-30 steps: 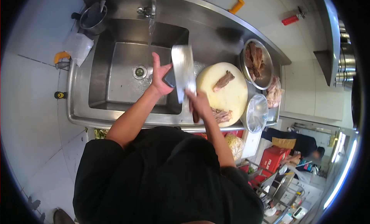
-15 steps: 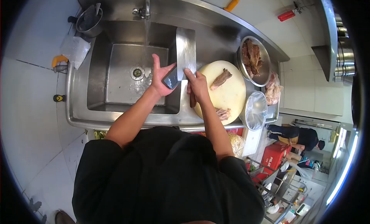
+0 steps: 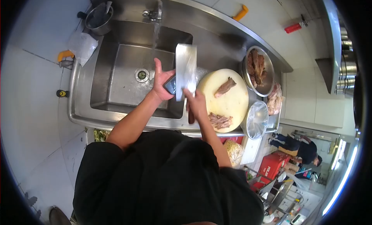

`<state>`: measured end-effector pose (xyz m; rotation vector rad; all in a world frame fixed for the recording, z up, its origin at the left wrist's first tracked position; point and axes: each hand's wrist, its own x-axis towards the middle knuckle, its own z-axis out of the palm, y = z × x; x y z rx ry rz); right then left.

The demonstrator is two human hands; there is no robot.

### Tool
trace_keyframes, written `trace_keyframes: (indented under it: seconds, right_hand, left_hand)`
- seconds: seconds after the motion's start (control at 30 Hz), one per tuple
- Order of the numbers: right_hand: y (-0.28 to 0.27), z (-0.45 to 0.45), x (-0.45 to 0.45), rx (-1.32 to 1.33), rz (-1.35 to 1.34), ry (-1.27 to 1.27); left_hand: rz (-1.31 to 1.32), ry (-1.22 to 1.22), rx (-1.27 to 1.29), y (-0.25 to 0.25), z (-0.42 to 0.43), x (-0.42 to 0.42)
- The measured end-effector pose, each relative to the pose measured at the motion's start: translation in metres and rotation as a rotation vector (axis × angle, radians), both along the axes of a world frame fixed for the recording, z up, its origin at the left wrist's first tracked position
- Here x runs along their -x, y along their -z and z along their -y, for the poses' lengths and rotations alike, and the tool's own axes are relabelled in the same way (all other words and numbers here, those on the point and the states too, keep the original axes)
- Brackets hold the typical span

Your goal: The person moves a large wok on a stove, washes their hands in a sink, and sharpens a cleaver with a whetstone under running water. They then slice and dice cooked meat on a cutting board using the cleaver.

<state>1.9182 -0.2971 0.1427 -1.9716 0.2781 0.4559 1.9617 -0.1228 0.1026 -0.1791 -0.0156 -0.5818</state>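
Observation:
Over the right side of the sink, my left hand (image 3: 162, 83) holds a dark rectangular sharpening stone (image 3: 170, 85) in its palm, thumb stretched out. My right hand (image 3: 197, 103) grips a cleaver (image 3: 186, 66) by its brown wooden handle. The wide blade is blurred by motion and overlaps the right part of the stone; whether they touch is hard to tell. To the right of the cleaver lies a round cutting board (image 3: 232, 105) bearing a piece of cooked meat (image 3: 225, 87) and a small pile of sliced meat (image 3: 221, 121).
Water runs from the faucet (image 3: 156, 16) into the steel sink (image 3: 126, 83). A metal bowl of meat (image 3: 256, 72), a plastic-lined bowl (image 3: 257, 118) and a bag of meat (image 3: 274, 95) stand right of the board. A person (image 3: 300, 147) stands far right near a red cooler (image 3: 271, 167).
The cleaver and my right hand have slid down toward my body across the stone. My left hand stays nearly in place, and the camera view has shifted slightly.

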Motion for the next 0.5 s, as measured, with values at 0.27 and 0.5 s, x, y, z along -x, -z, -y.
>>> trace_keyframes:
  seconds: [0.27, 0.5]
  right_hand:
    - [-0.004, 0.006, -0.06, 0.025, 0.113, 0.094]
    - [-0.033, 0.012, -0.031, -0.337, 0.37, -0.095]
  left_hand:
    - [-0.09, 0.02, -0.104, 0.028, 0.006, 0.017]
    - [-0.223, -0.146, -0.194, 0.032, -0.021, 0.027]
